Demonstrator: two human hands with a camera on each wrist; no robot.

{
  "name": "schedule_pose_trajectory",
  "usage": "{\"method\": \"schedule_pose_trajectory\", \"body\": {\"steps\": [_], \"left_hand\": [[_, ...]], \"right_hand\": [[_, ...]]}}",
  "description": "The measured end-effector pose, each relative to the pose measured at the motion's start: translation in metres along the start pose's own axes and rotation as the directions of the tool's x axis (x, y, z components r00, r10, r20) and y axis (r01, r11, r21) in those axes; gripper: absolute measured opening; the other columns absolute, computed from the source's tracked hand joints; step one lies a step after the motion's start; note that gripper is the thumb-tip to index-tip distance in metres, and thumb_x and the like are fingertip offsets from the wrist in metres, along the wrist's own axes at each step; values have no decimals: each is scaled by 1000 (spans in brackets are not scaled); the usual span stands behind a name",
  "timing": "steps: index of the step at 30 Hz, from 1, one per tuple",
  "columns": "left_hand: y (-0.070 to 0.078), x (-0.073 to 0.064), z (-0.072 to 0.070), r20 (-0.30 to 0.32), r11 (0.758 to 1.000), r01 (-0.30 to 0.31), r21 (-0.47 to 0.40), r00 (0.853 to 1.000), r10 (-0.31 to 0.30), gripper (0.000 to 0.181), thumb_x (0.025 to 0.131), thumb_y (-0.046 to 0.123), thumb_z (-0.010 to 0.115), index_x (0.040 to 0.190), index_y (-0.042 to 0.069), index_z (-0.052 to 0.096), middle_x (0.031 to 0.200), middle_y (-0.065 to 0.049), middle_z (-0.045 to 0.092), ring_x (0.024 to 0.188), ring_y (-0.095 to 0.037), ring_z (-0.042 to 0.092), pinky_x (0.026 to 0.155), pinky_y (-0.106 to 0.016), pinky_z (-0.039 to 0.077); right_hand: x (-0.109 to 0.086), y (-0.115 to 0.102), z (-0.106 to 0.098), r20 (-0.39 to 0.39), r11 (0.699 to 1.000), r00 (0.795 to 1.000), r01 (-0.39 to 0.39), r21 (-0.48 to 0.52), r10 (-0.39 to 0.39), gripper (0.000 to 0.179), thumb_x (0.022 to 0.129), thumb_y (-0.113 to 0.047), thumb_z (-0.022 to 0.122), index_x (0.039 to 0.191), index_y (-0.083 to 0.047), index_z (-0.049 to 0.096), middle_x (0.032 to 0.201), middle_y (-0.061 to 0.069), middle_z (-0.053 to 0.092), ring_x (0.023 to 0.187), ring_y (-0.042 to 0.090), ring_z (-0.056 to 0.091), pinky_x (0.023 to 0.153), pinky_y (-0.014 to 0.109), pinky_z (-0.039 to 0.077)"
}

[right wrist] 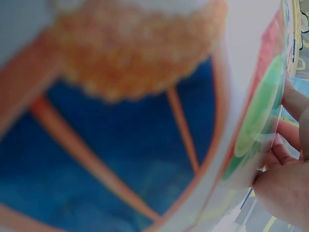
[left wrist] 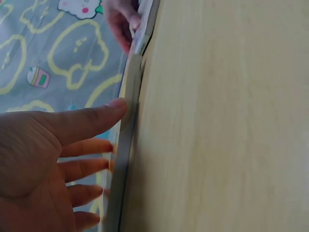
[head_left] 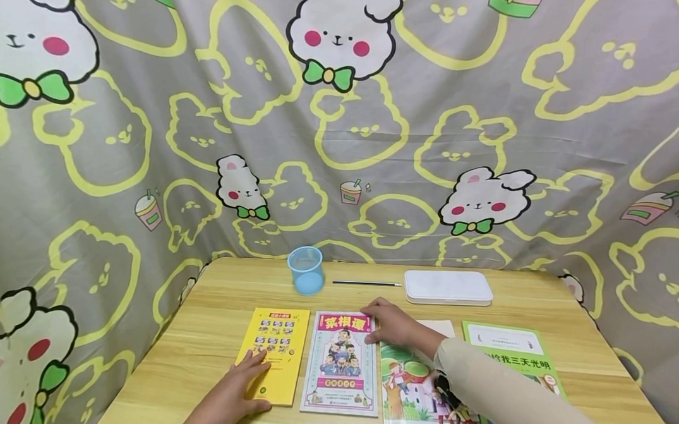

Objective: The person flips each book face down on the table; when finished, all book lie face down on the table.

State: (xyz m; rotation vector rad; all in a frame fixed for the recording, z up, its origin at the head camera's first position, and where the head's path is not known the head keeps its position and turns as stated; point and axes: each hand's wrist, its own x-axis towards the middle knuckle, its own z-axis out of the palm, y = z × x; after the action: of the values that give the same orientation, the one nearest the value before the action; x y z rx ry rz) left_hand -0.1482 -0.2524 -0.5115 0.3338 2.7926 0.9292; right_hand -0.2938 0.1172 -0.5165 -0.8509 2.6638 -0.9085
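Touching the yellow book [head_left: 282,355], the left hand [head_left: 234,387] looks relaxed; the right hand [head_left: 394,325] touches the pink book [head_left: 341,365], grip unclear.

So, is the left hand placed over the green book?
No, the left hand is over the yellow book, at the row's opposite end from the green book.

This looks like a home study corner, closed in behind and at the sides by cloth [head_left: 371,134] printed with cartoon rabbits [head_left: 341,38]. Books [head_left: 341,364] lie in a row on a wood-grain worktop [head_left: 216,295], a cup [head_left: 307,275] beyond them.
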Motion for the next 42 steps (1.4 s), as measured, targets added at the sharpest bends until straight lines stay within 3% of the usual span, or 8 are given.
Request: {"method": "schedule_pose_trajectory", "body": {"steps": [5, 14, 23, 35, 42], "left_hand": [[15, 2, 4, -18, 999, 9, 34, 1000, -9, 81, 75, 34, 90, 139, -6, 59, 161, -24, 38, 152, -52, 20, 119, -71, 14], [32, 8, 23, 21, 993, -110, 36, 994, 109, 96, 76, 46, 85, 151, -1, 48, 164, -15, 36, 153, -49, 18, 119, -70, 12], [38, 13, 32, 75, 985, -156, 69, 986, 151, 99, 76, 52, 83, 154, 4, 46, 164, -14, 38, 154, -47, 19, 119, -71, 13], [46, 17, 35, 129, 978, -167, 125, 980, 151, 94, 77, 48, 85, 152, 4, 50, 162, -14, 42, 153, -47, 22, 118, -72, 18], [50, 20, 38, 139, 979, -132, 157, 984, 110, 90, 76, 43, 86, 150, 6, 52, 162, -14, 42, 154, -45, 21, 119, -72, 17]], "right_hand": [[1, 0, 1, -4, 1000, 1000, -1, -14, 1, 70, 86, -24, 85, 145, -1, 56, 129, 9, 56, 112, 24, 57, 94, 44, 53], [3, 1, 1, 1, 1000, 1000, -25, 4, 25, 70, 85, -23, 86, 145, -2, 57, 124, 7, 55, 106, 18, 55, 88, 39, 51], [3, 2, 2, -1, 999, 1000, -25, 24, 25, 70, 85, -23, 86, 145, -1, 57, 125, 8, 55, 107, 20, 55, 91, 41, 52], [-1, 0, 0, -7, 999, 1000, -27, 23, 27, 72, 84, -23, 86, 145, 1, 56, 125, 8, 55, 109, 22, 56, 93, 41, 52], [0, -3, -1, -5, 999, 1000, -28, 24, 28, 72, 84, -23, 86, 145, 1, 56, 125, 9, 55, 109, 23, 57, 95, 44, 53]]}}
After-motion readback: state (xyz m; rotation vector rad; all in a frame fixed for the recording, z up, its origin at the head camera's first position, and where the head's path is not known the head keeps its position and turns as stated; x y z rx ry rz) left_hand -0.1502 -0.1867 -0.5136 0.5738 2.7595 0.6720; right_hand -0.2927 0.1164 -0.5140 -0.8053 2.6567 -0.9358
